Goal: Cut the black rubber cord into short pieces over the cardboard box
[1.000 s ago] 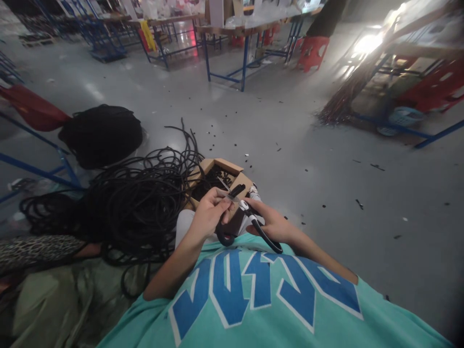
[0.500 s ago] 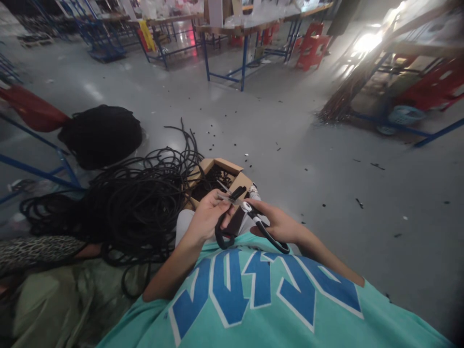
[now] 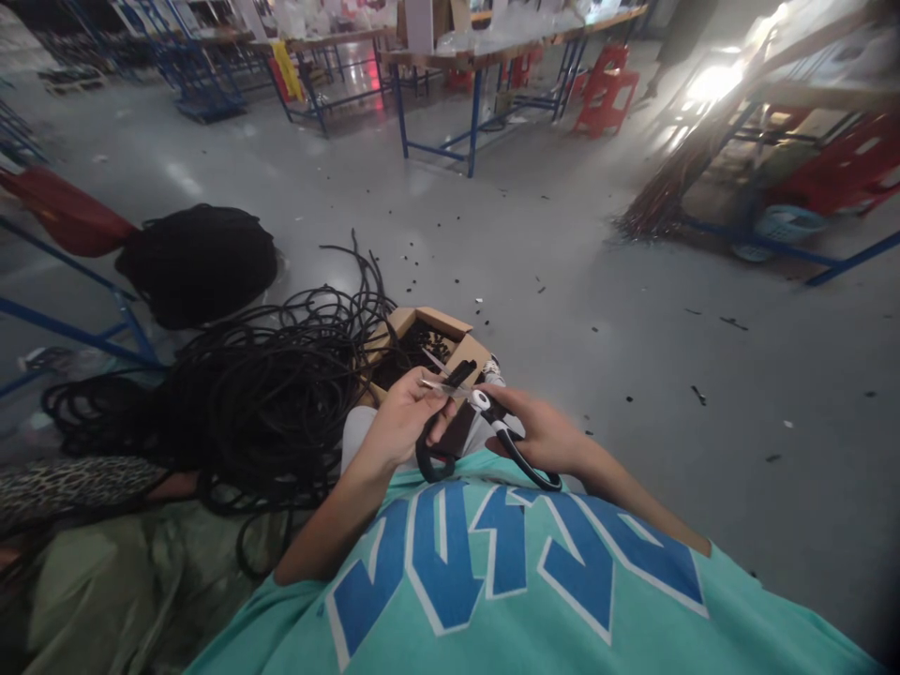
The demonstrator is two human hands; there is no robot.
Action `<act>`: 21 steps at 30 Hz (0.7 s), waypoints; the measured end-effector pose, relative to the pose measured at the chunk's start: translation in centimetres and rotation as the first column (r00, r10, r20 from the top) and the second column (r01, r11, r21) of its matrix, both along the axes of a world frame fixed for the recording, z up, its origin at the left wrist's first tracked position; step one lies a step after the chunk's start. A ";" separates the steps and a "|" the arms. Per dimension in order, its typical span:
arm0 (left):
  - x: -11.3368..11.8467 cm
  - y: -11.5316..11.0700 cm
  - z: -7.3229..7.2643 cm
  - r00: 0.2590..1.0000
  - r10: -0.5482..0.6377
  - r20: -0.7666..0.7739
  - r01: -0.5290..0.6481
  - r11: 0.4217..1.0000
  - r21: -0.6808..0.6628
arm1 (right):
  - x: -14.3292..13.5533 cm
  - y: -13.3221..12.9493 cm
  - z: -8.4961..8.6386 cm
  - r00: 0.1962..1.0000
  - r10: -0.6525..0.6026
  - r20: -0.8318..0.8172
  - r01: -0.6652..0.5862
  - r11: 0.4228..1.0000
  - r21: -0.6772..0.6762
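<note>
My left hand [image 3: 406, 412] is closed on a black cord [image 3: 426, 452], which loops down below the fingers; its short ends stick up past the fingertips. In my right hand [image 3: 541, 429] are scissors [image 3: 518, 457] with black-and-white handles. The scissor blades are spread, and the black cord ends lie between or against them; the exact contact is too small to tell. Just beyond both hands sits an open cardboard box [image 3: 444, 321] with small black pieces inside. A large tangle of black cord [image 3: 274, 394] lies to the left of the box.
A big black bundle [image 3: 201, 262] rests on the floor at the left, near a blue metal frame [image 3: 70, 330]. Another person's leg [image 3: 141, 591] is at the lower left. Tables [image 3: 450, 58] and red stools [image 3: 606, 98] stand farther back. Small scraps dot the floor.
</note>
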State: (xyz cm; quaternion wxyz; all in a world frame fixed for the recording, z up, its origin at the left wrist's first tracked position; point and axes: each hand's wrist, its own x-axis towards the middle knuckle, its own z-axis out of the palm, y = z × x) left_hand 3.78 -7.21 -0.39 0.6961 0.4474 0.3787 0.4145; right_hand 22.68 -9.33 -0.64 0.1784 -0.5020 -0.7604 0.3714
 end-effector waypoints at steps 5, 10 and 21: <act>-0.1 -0.2 0.1 1.000 0.000 -0.012 0.000 1.000 0.010 | 0.3 -0.1 0.4 0.999 0.029 0.026 -0.028 1.000 -0.007; -0.2 -0.3 0.1 0.998 0.035 -0.060 -0.032 0.998 0.046 | 0.6 -0.2 0.2 0.999 0.038 0.029 -0.038 0.999 -0.015; -0.1 -0.3 0.2 0.996 0.044 -0.075 -0.041 0.998 0.047 | 0.4 -0.2 0.1 0.999 0.034 -0.010 -0.034 0.999 0.002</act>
